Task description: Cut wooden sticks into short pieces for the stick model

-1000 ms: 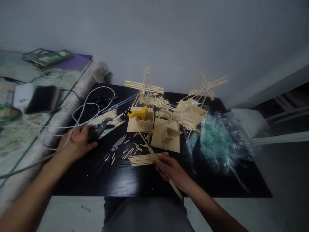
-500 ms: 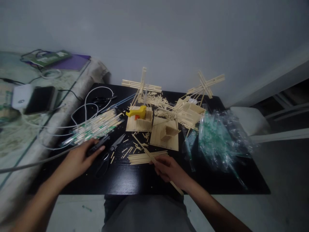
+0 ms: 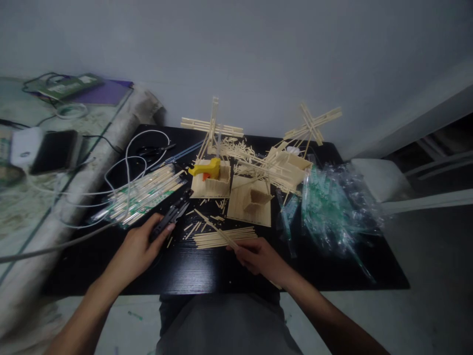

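Observation:
My left hand (image 3: 138, 249) is closed around black pliers (image 3: 168, 221), whose narrow end points up and to the right, over a pair of scissors (image 3: 182, 211) that is largely hidden beneath. My right hand (image 3: 258, 256) pinches a thin wooden stick (image 3: 212, 225) at a slant; its far end reaches towards short cut pieces (image 3: 194, 228) scattered on the table. Just beyond the right fingers lies a row of wooden sticks (image 3: 210, 239). Two square stick-built bases (image 3: 240, 209) stand further back, with a yellow glue gun (image 3: 207, 169) on the left one.
Wrapped chopsticks (image 3: 148, 195) and a white cable (image 3: 107, 172) lie at the left of the black table (image 3: 192, 281). Crumpled plastic wrappers (image 3: 332, 212) pile up at the right. Stick-built crosses (image 3: 212, 127) rise at the back. A phone (image 3: 55, 152) rests on the side surface.
My left hand has moved right with the pliers, now over the scissors. My right hand still holds the stick in nearly the same place. The view has shifted slightly.

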Available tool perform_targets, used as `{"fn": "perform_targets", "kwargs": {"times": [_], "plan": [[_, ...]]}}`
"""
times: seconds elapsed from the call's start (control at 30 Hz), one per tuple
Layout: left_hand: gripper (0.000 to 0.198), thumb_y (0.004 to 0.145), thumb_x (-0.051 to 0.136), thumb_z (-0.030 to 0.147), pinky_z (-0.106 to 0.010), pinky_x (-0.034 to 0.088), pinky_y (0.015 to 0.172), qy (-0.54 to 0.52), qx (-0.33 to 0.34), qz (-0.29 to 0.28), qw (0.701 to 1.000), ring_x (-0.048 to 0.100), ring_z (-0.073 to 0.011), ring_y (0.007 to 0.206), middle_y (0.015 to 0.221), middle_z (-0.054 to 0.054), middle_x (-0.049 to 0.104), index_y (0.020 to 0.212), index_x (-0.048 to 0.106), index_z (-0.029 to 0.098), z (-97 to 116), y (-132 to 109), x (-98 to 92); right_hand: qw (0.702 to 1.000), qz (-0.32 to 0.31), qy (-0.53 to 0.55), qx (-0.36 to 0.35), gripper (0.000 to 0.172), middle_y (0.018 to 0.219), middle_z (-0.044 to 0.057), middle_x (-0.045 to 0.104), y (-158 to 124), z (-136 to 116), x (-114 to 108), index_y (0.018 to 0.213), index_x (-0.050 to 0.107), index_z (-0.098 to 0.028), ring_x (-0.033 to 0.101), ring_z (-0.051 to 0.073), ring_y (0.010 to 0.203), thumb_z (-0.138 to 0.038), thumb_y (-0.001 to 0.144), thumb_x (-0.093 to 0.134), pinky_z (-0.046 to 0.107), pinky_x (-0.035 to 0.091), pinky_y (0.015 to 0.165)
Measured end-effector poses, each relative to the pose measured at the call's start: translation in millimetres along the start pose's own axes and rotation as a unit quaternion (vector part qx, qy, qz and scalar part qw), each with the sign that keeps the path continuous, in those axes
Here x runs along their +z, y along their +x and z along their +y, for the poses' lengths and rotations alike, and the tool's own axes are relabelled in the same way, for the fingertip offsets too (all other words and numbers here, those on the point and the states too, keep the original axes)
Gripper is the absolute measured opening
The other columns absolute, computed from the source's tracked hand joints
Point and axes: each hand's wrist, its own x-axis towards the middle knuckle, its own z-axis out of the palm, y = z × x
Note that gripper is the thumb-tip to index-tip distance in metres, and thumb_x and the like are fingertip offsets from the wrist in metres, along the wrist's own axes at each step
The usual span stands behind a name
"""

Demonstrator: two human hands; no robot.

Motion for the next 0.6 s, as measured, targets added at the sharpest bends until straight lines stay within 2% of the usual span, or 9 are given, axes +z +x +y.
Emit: {"fn": "perform_targets", "kwargs": {"times": [0.13, 0.33, 0.47, 0.6], "plan": [[0.037, 0.096, 0.047, 0.060, -0.027, 0.046, 0.057, -0.003, 0.007, -0.036, 0.999, 0.064, -0.0195, 0.056, 0.067, 0.002, 0.065, 0.092, 0.058, 0.024, 5, 1, 7.7, 1.000, 0.001, 0.005, 0.007, 0.052, 0.062, -0.005, 0.046, 1, 0, 0, 0.082, 0.071, -0.014, 0.036, 0.005, 0.048, -0.066, 0.087, 0.071, 0.019, 0.023, 0.042], [0.043, 0.095, 0.047, 0.065, -0.026, 0.047, 0.056, -0.013, -0.015, -0.004, 1.000, 0.061, -0.0180, 0.054, 0.062, 0.004, 0.061, 0.088, 0.058, 0.025, 1, -3, 12.1, 0.999, 0.010, 0.034, -0.014, 0.054, 0.062, -0.005, 0.047, 0, -7, 1, 0.089, 0.075, -0.013, 0.035, 0.005, 0.046, -0.067, 0.085, 0.073, 0.019, 0.022, 0.041], [0.041, 0.097, 0.048, 0.063, -0.028, 0.056, 0.071, -0.022, -0.013, -0.006, 1.000, 0.072, -0.0207, 0.072, 0.086, 0.000, 0.074, 0.102, 0.061, 0.024, 2, -12, 20.1, 0.997, 0.023, 0.060, -0.039, 0.056, 0.063, -0.006, 0.047, -1, -12, -1, 0.106, 0.077, -0.013, 0.033, 0.004, 0.044, -0.065, 0.086, 0.073, 0.020, 0.021, 0.040], [0.043, 0.100, 0.049, 0.058, -0.034, 0.060, 0.089, -0.022, 0.003, -0.009, 1.000, 0.076, -0.0261, 0.101, 0.114, -0.006, 0.078, 0.125, 0.059, 0.024, 9, -25, 33.2, 0.996, 0.015, 0.063, -0.058, 0.053, 0.064, -0.005, 0.048, -4, -17, -1, 0.109, 0.077, -0.013, 0.033, 0.004, 0.046, -0.062, 0.089, 0.072, 0.019, 0.019, 0.041]]}}
